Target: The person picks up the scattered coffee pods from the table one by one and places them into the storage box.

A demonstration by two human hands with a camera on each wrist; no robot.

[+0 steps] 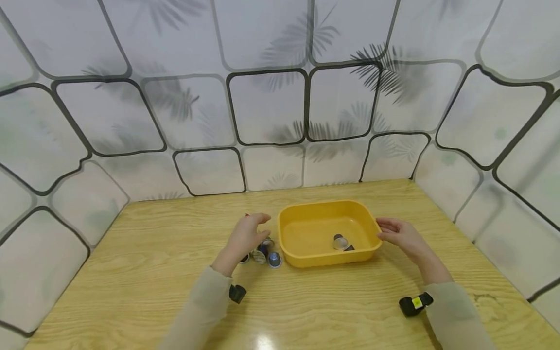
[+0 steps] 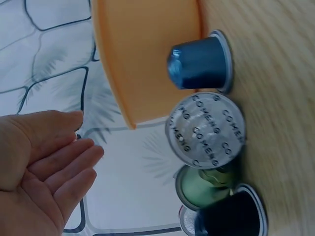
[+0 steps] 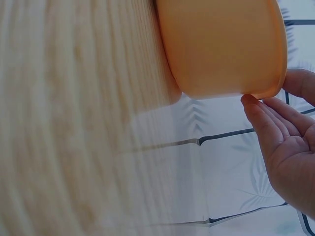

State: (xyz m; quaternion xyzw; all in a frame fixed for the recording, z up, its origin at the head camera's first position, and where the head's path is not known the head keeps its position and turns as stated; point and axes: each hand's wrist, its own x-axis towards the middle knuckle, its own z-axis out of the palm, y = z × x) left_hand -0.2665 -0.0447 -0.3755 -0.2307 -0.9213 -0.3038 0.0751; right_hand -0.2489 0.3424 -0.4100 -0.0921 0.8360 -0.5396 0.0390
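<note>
My left hand [image 1: 246, 238] is over a small cluster of coffee capsules, its fingers loosely bent and nothing between them. In the left wrist view a blue capsule [image 2: 199, 63] stands beside a capsule with a printed foil lid [image 2: 205, 130]. A green capsule [image 2: 202, 187] and a dark capsule [image 2: 230, 216] lie close by. The yellow plastic basin [image 1: 306, 257] is right of this cluster. At its right end my right hand [image 1: 404, 238] pinches the rim, thumb over the edge and fingertips against the outside. Inside the basin lies a capsule with a pale lid [image 1: 340, 243].
Everything stands on a wood-grain table [image 1: 144, 272]. A patterned white curtain [image 1: 271, 107] encloses the back and both sides of it. Another dark capsule [image 1: 349, 248] lies in the basin, near its front right corner.
</note>
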